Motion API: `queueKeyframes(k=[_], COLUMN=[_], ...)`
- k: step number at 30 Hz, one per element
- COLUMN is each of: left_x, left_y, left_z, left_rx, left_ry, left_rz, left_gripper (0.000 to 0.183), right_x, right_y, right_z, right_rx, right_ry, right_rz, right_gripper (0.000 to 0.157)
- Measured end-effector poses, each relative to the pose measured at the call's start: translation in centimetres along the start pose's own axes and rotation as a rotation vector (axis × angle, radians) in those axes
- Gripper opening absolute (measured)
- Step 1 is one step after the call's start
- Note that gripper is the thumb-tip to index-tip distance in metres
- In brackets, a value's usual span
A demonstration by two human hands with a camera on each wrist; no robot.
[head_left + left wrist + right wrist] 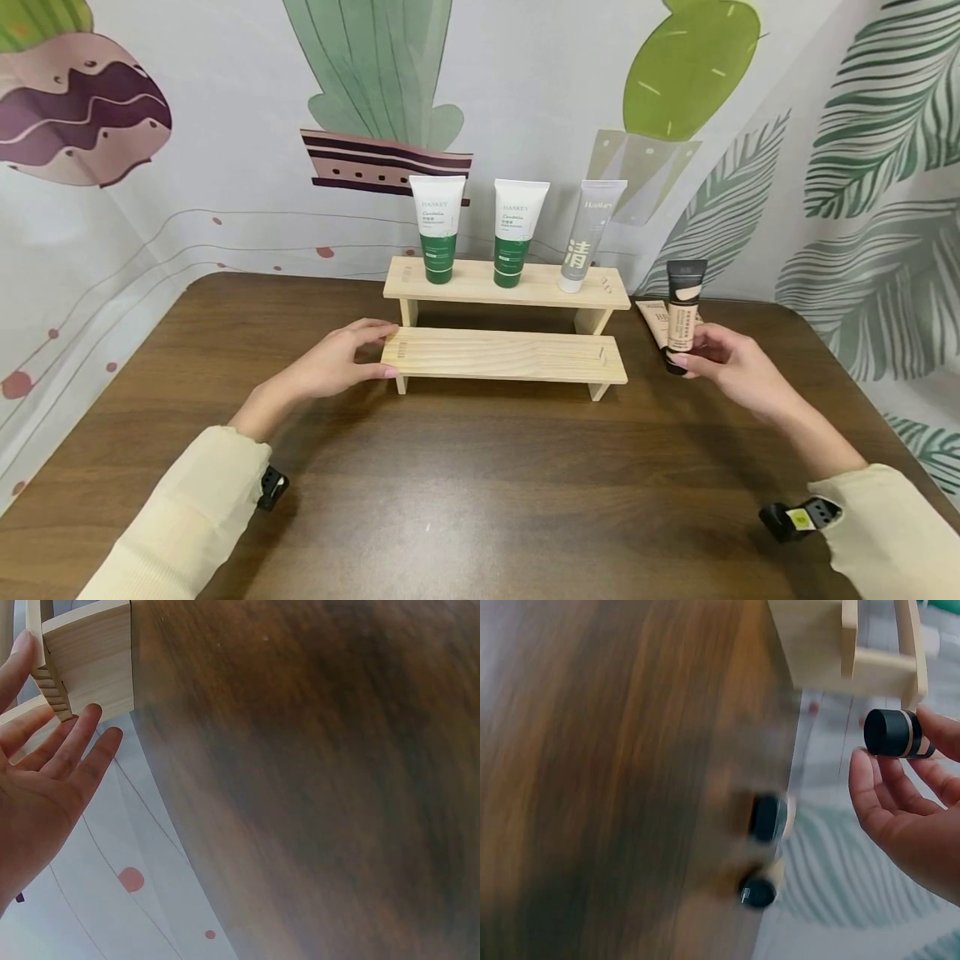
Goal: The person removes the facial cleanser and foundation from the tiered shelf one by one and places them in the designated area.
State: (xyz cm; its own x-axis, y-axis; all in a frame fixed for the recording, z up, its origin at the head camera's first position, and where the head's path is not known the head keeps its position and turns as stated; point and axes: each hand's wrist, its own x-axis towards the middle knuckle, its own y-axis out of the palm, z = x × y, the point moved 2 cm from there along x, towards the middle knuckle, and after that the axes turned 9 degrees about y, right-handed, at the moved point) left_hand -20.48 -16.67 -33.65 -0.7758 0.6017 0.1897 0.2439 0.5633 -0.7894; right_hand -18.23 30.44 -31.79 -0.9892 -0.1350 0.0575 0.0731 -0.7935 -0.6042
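My right hand pinches a beige tube with black ends between thumb and fingers, held upright near the rack's right side. In the right wrist view, its round black cap points away from the fingers. Behind it, partly hidden, is a similar beige tube; two black-capped tubes show blurred in the right wrist view. With my left hand I grip the left end of the lower board of a two-tier wooden rack, thumb at its front edge, fingers at its back.
On the rack's upper board stand two white-and-green tubes and a grey tube with a white cap. The brown table ends against a patterned cloth behind.
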Motion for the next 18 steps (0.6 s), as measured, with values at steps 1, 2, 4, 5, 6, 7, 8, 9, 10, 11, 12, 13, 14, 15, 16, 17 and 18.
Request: queueKeyframes(k=[1,2,4,5,6,7,8,9,10,11,12,13,14,15,16,17,18], left_x=[0.0,0.0,0.0,0.0,0.0,0.0,0.0,0.0,0.0,0.0,0.0,0.0,0.0,0.0,0.0,0.0,0.0], left_y=[0.0,0.0,0.0,0.0,0.1,0.1,0.1,0.1,0.1,0.1,0.1,0.1,0.1,0.1,0.1,0.1,0.1], left_z=[0.0,0.0,0.0,0.0,0.0,0.0,0.0,0.0,0.0,0.1,0.1,0.1,0.0,0.0,0.0,0.0,0.0], left_rx=[0.004,0.005,0.008,0.010,0.012,0.014,0.016,0.017,0.016,0.014,0.011,0.010,0.008,0.005,0.003,0.001,-0.001], left_ry=[0.002,0.002,0.000,-0.002,-0.001,-0.003,-0.007,-0.007,-0.010,-0.009,-0.008,-0.008,-0.008,-0.010,-0.012,-0.010,-0.011], left_rz=[-0.001,-0.002,-0.002,-0.001,-0.001,0.001,0.002,0.003,0.004,0.003,0.003,0.004,0.004,0.005,0.006,0.004,0.004], left_gripper=[0.061,0.061,0.061,0.062,0.062,0.062,0.062,0.062,0.062,0.062,0.062,0.062,0.062,0.061,0.061,0.061,0.062], right_x=[-0.1,-0.2,-0.4,-0.5,-0.5,-0.6,-0.7,-0.7,-0.8,-0.8,-0.9,-1.0,-1.1,-1.2,-1.2,-1.3,-1.4], right_y=[-0.4,-0.9,-1.7,-2.1,-2.6,-3.0,-3.4,-3.8,-4.1,-4.4,-4.7,-5.0,-5.3,-5.5,-5.8,-6.0,-6.2], right_z=[-0.4,-0.8,-1.6,-2.0,-2.5,-3.0,-3.4,-3.9,-4.3,-4.6,-5.0,-5.3,-5.6,-5.8,-6.1,-6.3,-6.6], right_rx=[-0.004,-0.007,-0.026,-0.032,-0.042,-0.055,-0.063,-0.068,-0.062,-0.048,-0.038,-0.040,-0.029,-0.034,-0.038,-0.036,-0.041], right_ry=[0.008,0.018,0.041,0.053,0.069,0.083,0.094,0.105,0.116,0.127,0.141,0.157,0.172,0.191,0.208,0.223,0.236], right_rz=[0.001,0.002,0.004,0.003,-0.002,-0.011,-0.020,-0.035,-0.048,-0.062,-0.079,-0.094,-0.108,-0.125,-0.135,-0.145,-0.150], right_gripper=[0.022,0.022,0.024,0.024,0.024,0.025,0.025,0.023,0.022,0.021,0.017,0.016,0.014,0.013,0.013,0.012,0.011])
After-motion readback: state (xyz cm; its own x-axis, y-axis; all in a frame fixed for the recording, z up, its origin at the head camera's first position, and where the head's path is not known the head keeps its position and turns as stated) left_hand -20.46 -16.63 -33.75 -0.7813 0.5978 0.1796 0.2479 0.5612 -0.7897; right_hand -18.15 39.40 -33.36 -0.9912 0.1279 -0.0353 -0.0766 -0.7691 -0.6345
